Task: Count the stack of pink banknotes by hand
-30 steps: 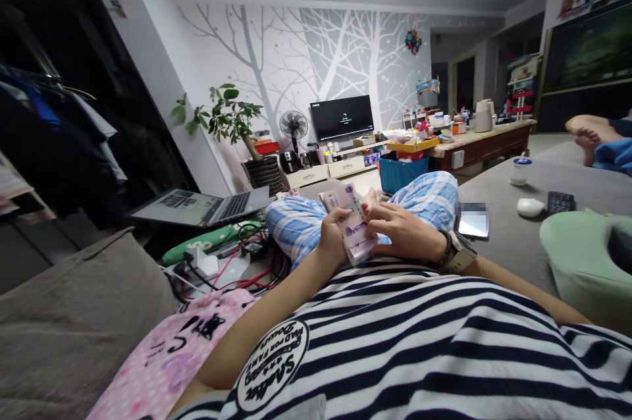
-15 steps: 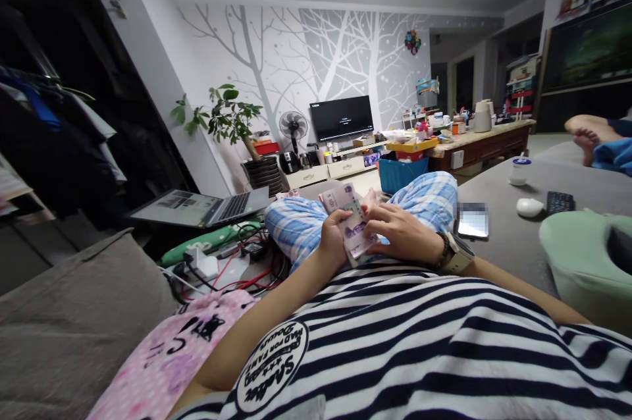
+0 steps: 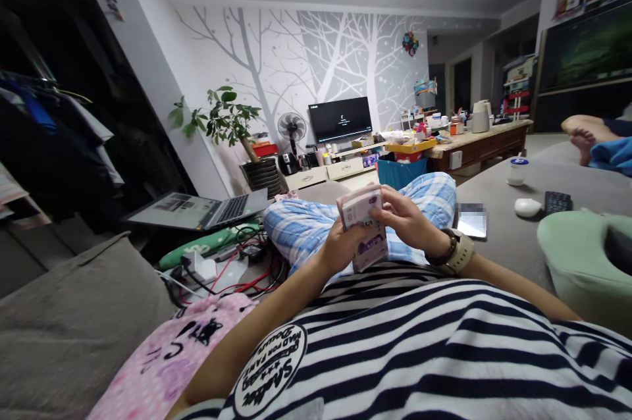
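Living room w/ a grey-white wall painted in bare tree shapes; dark TV on a low unit at the far end, standing fan and leafy potted plant to its left. Person lies back on a grey sofa, striped black/white top in the foreground, blue plaid trousers w/ knees up. Stack of banknotes sits above the lap, just in front of the knees, between both hands. Paper stack, rectangular, purple-pink print, bent over at the top so the upper edge curls fwd; long axis runs roughly up-down, slightly tilted, lower end towards the torso, upper end towards the TV. Left hand cups the stack from behind/left, fingers wrapped round it, thumb side pressed to the notes. Right hand, pale watch on the wrist, comes in from the right; fingers curled close together on the top right corner, pinching the top notes. Open laptop left on a low surface, tangle of red/black cables beside it. Phone flat on the sofa near the right wrist; white mouse and dark remote further right. Another person's bare foot at the far right edge.
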The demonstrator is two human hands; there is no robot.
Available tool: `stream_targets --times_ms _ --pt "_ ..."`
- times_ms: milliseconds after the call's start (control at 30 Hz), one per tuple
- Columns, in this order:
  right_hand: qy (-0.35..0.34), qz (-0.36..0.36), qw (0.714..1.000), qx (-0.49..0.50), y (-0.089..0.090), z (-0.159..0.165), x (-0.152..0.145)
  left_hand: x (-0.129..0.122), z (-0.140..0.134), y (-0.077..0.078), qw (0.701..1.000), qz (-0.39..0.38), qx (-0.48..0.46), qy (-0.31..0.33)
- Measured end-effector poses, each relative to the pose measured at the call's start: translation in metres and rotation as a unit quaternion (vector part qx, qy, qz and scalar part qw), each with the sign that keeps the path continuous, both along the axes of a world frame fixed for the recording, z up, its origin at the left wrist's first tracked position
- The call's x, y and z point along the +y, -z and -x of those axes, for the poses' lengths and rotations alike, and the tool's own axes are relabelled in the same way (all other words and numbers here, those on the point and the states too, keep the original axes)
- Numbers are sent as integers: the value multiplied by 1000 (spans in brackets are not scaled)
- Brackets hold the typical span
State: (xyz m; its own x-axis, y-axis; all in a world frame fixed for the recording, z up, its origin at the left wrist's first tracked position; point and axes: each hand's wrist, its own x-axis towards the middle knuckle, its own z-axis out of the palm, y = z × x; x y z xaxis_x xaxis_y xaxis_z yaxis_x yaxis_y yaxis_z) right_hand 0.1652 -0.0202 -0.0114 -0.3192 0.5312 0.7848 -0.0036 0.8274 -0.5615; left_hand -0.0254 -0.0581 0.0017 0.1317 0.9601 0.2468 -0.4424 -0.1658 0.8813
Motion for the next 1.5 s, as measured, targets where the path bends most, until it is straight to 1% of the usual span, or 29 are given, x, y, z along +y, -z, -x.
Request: stream_targets --times_ms 67,133,200,233,267,333,400,433,533,600,667,767,833,933,1067,1133,1200,1333,1433,1500 --pt "1 -30 999 18 -5 1 -7 -3 6 -8 993 -78 90 -1" --pt "40 -53 997 44 -7 0 -9 -4 14 -20 972 -154 168 -56" --pt "107 -74 989 76 -5 0 -7 -3 23 -31 949 -179 217 -144" --pt "145 -86 981 93 -3 0 -5 -2 25 -35 945 -174 222 -167" --pt "181 -99 973 108 0 0 -3 -2 26 -36 948 -159 214 -174" --pt "230 -122 957 128 8 2 0 -1 22 -32 971 -112 164 -134" --pt "243 -140 951 131 17 6 0 -1 13 -19 989 -80 112 -61" --pt "239 -146 951 128 21 7 0 0 8 -12 993 -71 91 -39" --pt "210 -151 956 135 32 12 1 7 -3 9 997 -66 32 2" --pt "185 -137 960 159 36 14 5 15 -6 20 998 -54 28 24" --pt "156 -93 967 178 39 15 10 24 -6 29 998 -46 41 30" --pt "103 -15 974 200 39 16 14 33 -4 37 996 -48 62 32" --pt "77 12 975 210 37 16 14 35 -2 39 995 -55 80 35" --pt "51 40 976 208 33 17 8 34 -1 40 990 -65 114 58" --pt "38 70 971 225 30 18 2 31 0 40 982 -74 150 81" --pt "38 100 966 236 30 18 3 30 0 40 980 -69 162 91" --pt "30 140 960 239 29 19 4 30 -1 41 981 -58 161 97" --pt "-4 209 947 246 27 19 4 29 -2 39 987 -20 129 93" --pt "-10 231 933 275 27 20 3 28 -3 36 991 2 108 82" --pt "-8 237 928 288 27 21 3 27 -4 35 991 1 109 79"
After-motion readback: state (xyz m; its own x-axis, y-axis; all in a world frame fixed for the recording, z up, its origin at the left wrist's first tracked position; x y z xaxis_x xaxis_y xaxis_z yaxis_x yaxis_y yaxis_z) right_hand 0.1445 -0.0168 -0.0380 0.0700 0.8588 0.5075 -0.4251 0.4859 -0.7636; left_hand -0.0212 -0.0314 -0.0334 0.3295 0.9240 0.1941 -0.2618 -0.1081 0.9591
